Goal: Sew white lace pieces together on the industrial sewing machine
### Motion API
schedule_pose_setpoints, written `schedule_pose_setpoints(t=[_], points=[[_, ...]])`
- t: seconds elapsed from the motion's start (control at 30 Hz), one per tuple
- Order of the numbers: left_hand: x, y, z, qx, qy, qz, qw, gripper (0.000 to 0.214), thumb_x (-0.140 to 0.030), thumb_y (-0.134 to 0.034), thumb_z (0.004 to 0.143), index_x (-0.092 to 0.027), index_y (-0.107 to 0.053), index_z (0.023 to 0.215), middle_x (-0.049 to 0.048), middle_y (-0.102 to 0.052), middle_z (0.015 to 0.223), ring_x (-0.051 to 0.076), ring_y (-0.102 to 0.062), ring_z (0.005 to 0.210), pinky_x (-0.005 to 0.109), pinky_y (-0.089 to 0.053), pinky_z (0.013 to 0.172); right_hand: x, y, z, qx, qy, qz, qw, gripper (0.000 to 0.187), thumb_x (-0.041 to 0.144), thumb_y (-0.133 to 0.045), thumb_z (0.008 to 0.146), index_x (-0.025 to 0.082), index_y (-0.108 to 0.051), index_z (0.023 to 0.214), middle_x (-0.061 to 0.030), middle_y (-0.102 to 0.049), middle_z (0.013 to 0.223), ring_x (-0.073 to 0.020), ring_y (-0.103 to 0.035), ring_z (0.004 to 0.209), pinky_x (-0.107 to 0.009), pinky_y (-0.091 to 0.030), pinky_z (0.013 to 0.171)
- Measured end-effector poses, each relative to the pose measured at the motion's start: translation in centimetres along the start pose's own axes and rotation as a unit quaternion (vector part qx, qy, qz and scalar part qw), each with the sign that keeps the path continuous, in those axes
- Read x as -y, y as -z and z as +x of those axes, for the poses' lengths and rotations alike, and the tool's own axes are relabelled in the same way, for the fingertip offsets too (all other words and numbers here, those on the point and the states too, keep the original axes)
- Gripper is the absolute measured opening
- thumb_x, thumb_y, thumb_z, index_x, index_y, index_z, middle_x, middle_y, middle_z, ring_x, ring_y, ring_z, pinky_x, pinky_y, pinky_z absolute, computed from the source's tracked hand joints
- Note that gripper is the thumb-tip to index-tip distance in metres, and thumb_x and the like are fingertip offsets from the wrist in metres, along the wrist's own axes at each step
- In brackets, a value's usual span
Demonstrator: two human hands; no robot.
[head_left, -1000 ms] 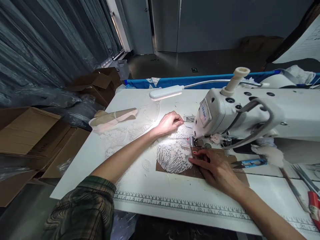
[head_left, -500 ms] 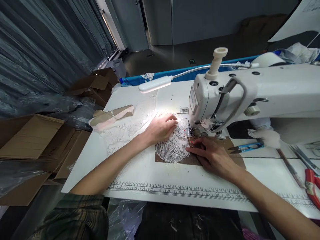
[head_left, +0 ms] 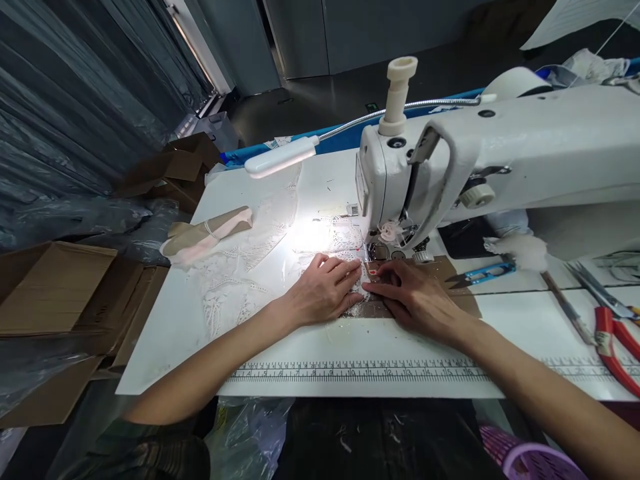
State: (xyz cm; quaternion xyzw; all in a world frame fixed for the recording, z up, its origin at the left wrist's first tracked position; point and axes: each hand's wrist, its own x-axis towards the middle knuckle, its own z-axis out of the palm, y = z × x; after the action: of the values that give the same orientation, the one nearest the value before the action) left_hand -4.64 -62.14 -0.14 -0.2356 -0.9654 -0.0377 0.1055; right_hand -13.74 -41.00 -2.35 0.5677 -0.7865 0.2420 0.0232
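My left hand (head_left: pixel 323 288) lies flat, fingers spread, on a piece of white lace (head_left: pixel 350 280) in front of the needle of a white sewing machine (head_left: pixel 480 160). My right hand (head_left: pixel 415 297) rests beside it with fingers stretched out, pressing a brown paper sheet (head_left: pixel 453 280) that lies under the lace. The fingertips of both hands nearly meet just below the presser foot (head_left: pixel 373 253). Most of the lace is hidden under my hands.
More white lace (head_left: pixel 240 267) spreads over the white table (head_left: pixel 310 347) to the left, by a beige roll (head_left: pixel 207 233). A lamp (head_left: pixel 280 157) shines on the work. Blue thread snips (head_left: pixel 480 273), red-handled scissors (head_left: pixel 613 340) lie right. Cardboard boxes (head_left: pixel 55 287) stand left.
My left hand has come back from behind the needle area and settled flat on the lace beside my right hand. The view has shifted closer over the machine.
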Motion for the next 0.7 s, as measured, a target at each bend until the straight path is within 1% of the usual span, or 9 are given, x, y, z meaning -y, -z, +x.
schedule_pose_setpoints(t=[0.1, 0.2, 0.3, 0.43, 0.57, 0.7], points=[[-0.1, -0.3, 0.3, 0.004, 0.008, 0.02, 1.0, 0.038, -0.037, -0.042, 0.097, -0.011, -0.055, 0.121, 0.0162, -0.055, 0.132, 0.027, -0.057, 0.104, 0.042, -0.044, 0.08, 0.0, 0.0, 0.1, -0.01, 0.001, -0.014, 1.0, 0.031, 0.014, -0.053, 0.087, 0.028, -0.067, 0.111, -0.011, -0.055, 0.112, -0.0229, -0.058, 0.098, -0.037, -0.052, 0.08], [0.1, -0.5, 0.9, 0.006, 0.003, 0.031, 0.999, 0.038, -0.035, -0.04, 0.098, -0.01, -0.056, 0.121, 0.0165, -0.057, 0.13, 0.027, -0.057, 0.105, 0.043, -0.045, 0.081, -0.3, -0.1, 0.2, -0.022, 0.008, -0.022, 0.999, 0.033, 0.011, -0.054, 0.085, 0.026, -0.068, 0.111, -0.0121, -0.056, 0.111, -0.0251, -0.056, 0.1, -0.042, -0.052, 0.083], [0.4, -0.8, 1.6, 0.0, -0.005, 0.034, 0.999, 0.036, -0.032, -0.039, 0.098, -0.01, -0.059, 0.117, 0.0158, -0.058, 0.13, 0.026, -0.058, 0.107, 0.044, -0.046, 0.088, -0.6, -0.1, 0.4, -0.041, 0.016, -0.015, 0.999, 0.033, 0.011, -0.052, 0.085, 0.023, -0.068, 0.111, -0.0131, -0.056, 0.11, -0.0268, -0.054, 0.102, -0.046, -0.051, 0.087], [0.5, -1.2, 2.0, -0.025, 0.002, 0.019, 0.999, 0.035, -0.031, -0.04, 0.098, -0.009, -0.059, 0.117, 0.0167, -0.058, 0.13, 0.026, -0.057, 0.115, 0.047, -0.043, 0.099, -0.9, -0.2, 0.4, -0.058, 0.011, 0.005, 0.998, 0.034, 0.012, -0.051, 0.085, 0.019, -0.068, 0.113, -0.0148, -0.056, 0.112, -0.0266, -0.055, 0.102, -0.046, -0.052, 0.087], [0.3, -1.4, 1.9, -0.033, 0.02, 0.006, 0.999, 0.035, -0.031, -0.04, 0.098, -0.009, -0.058, 0.119, 0.0159, -0.057, 0.132, 0.026, -0.056, 0.117, 0.052, -0.04, 0.103, -1.0, -0.3, 0.5, -0.059, 0.009, 0.015, 0.998, 0.034, 0.012, -0.049, 0.086, 0.018, -0.068, 0.114, -0.0158, -0.057, 0.112, -0.0259, -0.057, 0.1, -0.045, -0.054, 0.085], [0.4, -1.5, 1.8, -0.036, 0.024, -0.006, 0.999, 0.036, -0.03, -0.041, 0.097, -0.008, -0.058, 0.119, 0.0163, -0.058, 0.131, 0.027, -0.056, 0.119, 0.054, -0.038, 0.106, -1.1, -0.4, 0.6, -0.06, 0.006, 0.02, 0.998, 0.035, 0.011, -0.047, 0.087, 0.017, -0.069, 0.114, -0.0159, -0.057, 0.112, -0.0261, -0.057, 0.1, -0.046, -0.054, 0.085]])
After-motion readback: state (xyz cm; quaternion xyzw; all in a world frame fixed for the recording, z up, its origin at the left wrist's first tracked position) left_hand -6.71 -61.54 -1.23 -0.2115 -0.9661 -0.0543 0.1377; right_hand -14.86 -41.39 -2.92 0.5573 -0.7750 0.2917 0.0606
